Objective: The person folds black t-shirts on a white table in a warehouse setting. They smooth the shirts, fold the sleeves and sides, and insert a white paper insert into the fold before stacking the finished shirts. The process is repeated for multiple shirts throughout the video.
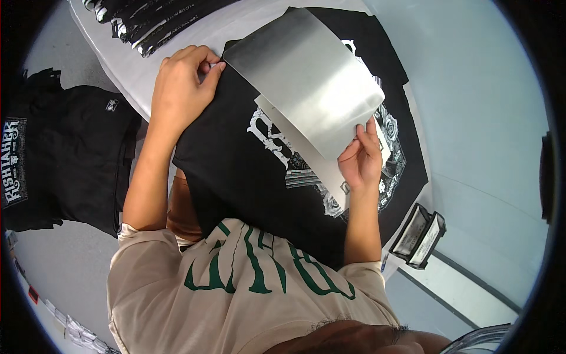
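Note:
A black T-shirt (pixel 234 141) with a white and grey printed design lies spread across the white-covered table (pixel 212 33). My left hand (pixel 183 86) pinches the shirt's edge at the upper left, thumb against forefinger. Over the print, my right hand (pixel 365 155) grips the near right corner of a shiny metal sheet (pixel 305 75), which is tilted. Beneath it is a stiff white panel (pixel 305 152), set at an angle to the metal; whether the two are joined cannot be told. Much of the design is hidden by both.
Folded black garments (pixel 154 26) are stacked at the table's upper left. More black printed garments (pixel 70 155) are piled at the left, below the table's edge. A black holder (pixel 418 236) with white panels bearing writing stands by the right edge, near a pale wall (pixel 477 110).

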`<move>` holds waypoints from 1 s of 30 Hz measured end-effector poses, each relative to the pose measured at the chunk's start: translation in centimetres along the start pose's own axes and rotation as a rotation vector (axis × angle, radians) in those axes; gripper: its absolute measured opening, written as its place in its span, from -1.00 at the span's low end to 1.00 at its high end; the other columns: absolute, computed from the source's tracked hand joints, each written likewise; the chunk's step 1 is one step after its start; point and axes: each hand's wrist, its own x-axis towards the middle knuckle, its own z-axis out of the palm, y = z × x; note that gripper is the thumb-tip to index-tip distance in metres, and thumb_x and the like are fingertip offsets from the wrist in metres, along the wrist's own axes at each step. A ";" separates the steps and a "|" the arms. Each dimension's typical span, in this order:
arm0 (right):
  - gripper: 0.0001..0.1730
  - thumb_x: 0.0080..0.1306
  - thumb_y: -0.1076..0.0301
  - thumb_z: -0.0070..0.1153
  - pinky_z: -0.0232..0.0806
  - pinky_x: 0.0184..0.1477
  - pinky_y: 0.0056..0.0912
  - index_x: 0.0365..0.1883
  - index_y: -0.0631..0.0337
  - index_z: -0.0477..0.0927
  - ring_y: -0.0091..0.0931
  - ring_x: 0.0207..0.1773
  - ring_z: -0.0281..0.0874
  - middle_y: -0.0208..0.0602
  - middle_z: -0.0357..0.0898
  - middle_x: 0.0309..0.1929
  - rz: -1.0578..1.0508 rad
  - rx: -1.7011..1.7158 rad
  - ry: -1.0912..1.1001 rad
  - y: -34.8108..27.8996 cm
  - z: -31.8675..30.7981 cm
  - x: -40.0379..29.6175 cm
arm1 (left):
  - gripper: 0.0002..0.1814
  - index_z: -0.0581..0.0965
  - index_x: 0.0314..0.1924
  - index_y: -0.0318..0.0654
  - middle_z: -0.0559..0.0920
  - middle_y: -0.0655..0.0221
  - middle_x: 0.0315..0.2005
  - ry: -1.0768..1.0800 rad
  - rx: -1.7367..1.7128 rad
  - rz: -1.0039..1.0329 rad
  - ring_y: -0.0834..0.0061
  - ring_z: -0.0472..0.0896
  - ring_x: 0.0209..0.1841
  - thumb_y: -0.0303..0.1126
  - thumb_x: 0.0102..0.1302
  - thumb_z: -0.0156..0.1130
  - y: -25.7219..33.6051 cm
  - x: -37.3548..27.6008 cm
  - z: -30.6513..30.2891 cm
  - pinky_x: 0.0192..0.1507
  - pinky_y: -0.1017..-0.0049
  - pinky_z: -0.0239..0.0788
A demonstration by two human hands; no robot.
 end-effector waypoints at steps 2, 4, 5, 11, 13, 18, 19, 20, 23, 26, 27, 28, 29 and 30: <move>-0.50 0.59 0.55 -0.08 0.59 0.28 -0.24 0.47 0.24 0.28 -0.39 0.24 0.68 -0.18 0.61 0.26 -0.003 -0.057 -0.024 -0.1 -0.3 0.2 | -0.86 0.70 -0.26 -0.32 0.64 0.29 -0.45 -0.032 -0.014 -0.056 0.38 0.58 -0.44 -0.41 0.28 0.48 0.3 0.1 -0.3 -0.36 0.42 0.36; -0.44 0.59 0.53 -0.06 0.67 -0.04 -0.30 0.52 0.31 0.18 -0.36 0.02 0.77 -0.06 0.67 0.12 0.017 -0.261 0.010 -0.4 -0.5 0.3 | -0.85 0.70 -0.26 -0.31 0.63 0.30 -0.46 -0.045 -0.027 -0.091 0.41 0.56 -0.45 -0.40 0.28 0.49 0.4 0.2 -0.4 -0.36 0.44 0.36; -0.40 0.59 0.52 -0.05 0.71 -0.20 -0.34 0.54 0.35 0.13 -0.35 -0.09 0.81 0.00 0.70 0.05 0.028 -0.362 0.027 -0.5 -0.5 0.3 | -0.85 0.70 -0.27 -0.31 0.63 0.31 -0.47 -0.043 -0.036 -0.103 0.43 0.55 -0.45 -0.39 0.28 0.49 0.4 0.1 -0.4 -0.36 0.44 0.35; -0.02 0.52 0.51 0.14 0.48 -0.61 -0.45 0.67 0.42 -0.25 -0.44 -0.66 0.59 -0.19 0.62 -0.51 0.025 -0.961 0.136 -0.7 1.7 -0.2 | -0.82 0.69 -0.34 -0.29 0.60 0.35 -0.52 0.001 -0.070 -0.093 0.37 0.50 -0.53 -0.34 0.26 0.49 0.1 0.2 -0.1 -0.37 0.38 0.36; 0.05 0.51 0.48 0.18 0.41 -0.64 -0.46 0.68 0.42 -0.30 -0.48 -0.70 0.52 -0.22 0.59 -0.54 0.040 -1.016 0.132 -0.9 2.0 0.0 | -0.81 0.70 -0.33 -0.30 0.61 0.35 -0.52 -0.007 -0.057 -0.101 0.41 0.52 -0.50 -0.32 0.28 0.49 0.1 0.3 -0.1 -0.36 0.40 0.37; 0.09 0.50 0.44 0.22 0.33 -0.67 -0.48 0.68 0.39 -0.32 -0.51 -0.71 0.49 -0.23 0.59 -0.55 0.047 -1.022 0.118 -1.0 1.4 0.5 | -0.75 0.69 -0.31 -0.33 0.60 0.36 -0.52 -0.035 -0.028 -0.139 0.48 0.53 -0.47 -0.26 0.32 0.51 0.3 0.5 -0.2 -0.32 0.46 0.39; 0.09 0.50 0.43 0.22 0.31 -0.68 -0.48 0.68 0.40 -0.32 -0.52 -0.71 0.49 -0.24 0.58 -0.56 0.055 -1.022 0.114 -1.0 1.4 0.5 | -0.74 0.69 -0.31 -0.33 0.61 0.37 -0.52 -0.043 -0.025 -0.146 0.49 0.53 -0.47 -0.26 0.32 0.51 0.4 0.5 -0.2 -0.32 0.46 0.39; 0.10 0.50 0.42 0.23 0.29 -0.68 -0.49 0.68 0.41 -0.33 -0.52 -0.71 0.48 -0.25 0.57 -0.57 0.063 -1.021 0.111 -1.1 1.5 0.4 | -0.73 0.69 -0.31 -0.33 0.61 0.38 -0.52 -0.052 -0.022 -0.153 0.51 0.53 -0.47 -0.25 0.32 0.52 0.4 0.5 -0.1 -0.32 0.47 0.39; 0.10 0.50 0.38 0.25 0.26 -0.64 -0.51 0.68 0.43 -0.30 -0.56 -0.70 0.44 -0.32 0.54 -0.61 0.034 -1.069 0.171 -1.3 2.1 0.0 | -0.72 0.69 -0.31 -0.33 0.61 0.40 -0.53 -0.059 -0.020 -0.162 0.55 0.53 -0.47 -0.23 0.32 0.52 0.4 0.5 0.1 -0.33 0.49 0.38; 0.08 0.49 0.33 0.28 0.26 -0.56 -0.53 0.68 0.43 -0.22 -0.63 -0.66 0.41 -0.40 0.50 -0.66 -0.199 -1.354 0.266 -1.7 2.5 -0.9 | -0.71 0.68 -0.33 -0.34 0.62 0.41 -0.52 -0.066 -0.013 -0.177 0.57 0.53 -0.46 -0.24 0.32 0.53 0.6 0.5 0.2 -0.34 0.51 0.37; 0.07 0.49 0.31 0.28 0.27 -0.52 -0.54 0.68 0.42 -0.18 -0.65 -0.65 0.40 -0.43 0.48 -0.67 -0.307 -1.480 0.298 -1.9 2.5 -1.4 | -0.71 0.68 -0.34 -0.35 0.62 0.41 -0.52 -0.069 -0.005 -0.184 0.58 0.53 -0.46 -0.25 0.32 0.53 0.7 0.4 0.1 -0.34 0.51 0.37; 0.01 0.48 0.28 0.31 0.29 -0.43 -0.55 0.67 0.40 -0.04 -0.67 -0.62 0.39 -0.46 0.46 -0.69 -0.342 -1.426 0.276 -2.4 2.5 -1.9 | -0.72 0.68 -0.31 -0.35 0.63 0.40 -0.51 -0.083 -0.004 -0.191 0.57 0.54 -0.46 -0.25 0.32 0.53 0.7 0.4 0.0 -0.33 0.51 0.38; -0.14 0.47 0.26 0.32 0.31 -0.42 -0.55 0.60 0.36 0.20 -0.65 -0.60 0.42 -0.45 0.46 -0.68 -0.379 -1.446 0.261 -2.9 2.8 -2.6 | -0.72 0.68 -0.28 -0.35 0.64 0.39 -0.51 -0.098 -0.003 -0.199 0.57 0.55 -0.46 -0.26 0.32 0.52 0.5 0.4 0.0 -0.33 0.50 0.39; -0.23 0.46 0.26 0.33 0.33 -0.39 -0.52 0.52 0.32 0.31 -0.60 -0.55 0.46 -0.41 0.50 -0.61 -0.420 -1.447 0.230 -2.7 2.2 -3.0 | -0.73 0.68 -0.25 -0.35 0.65 0.38 -0.50 -0.114 0.002 -0.206 0.56 0.56 -0.45 -0.26 0.32 0.52 0.5 0.4 0.0 -0.32 0.50 0.40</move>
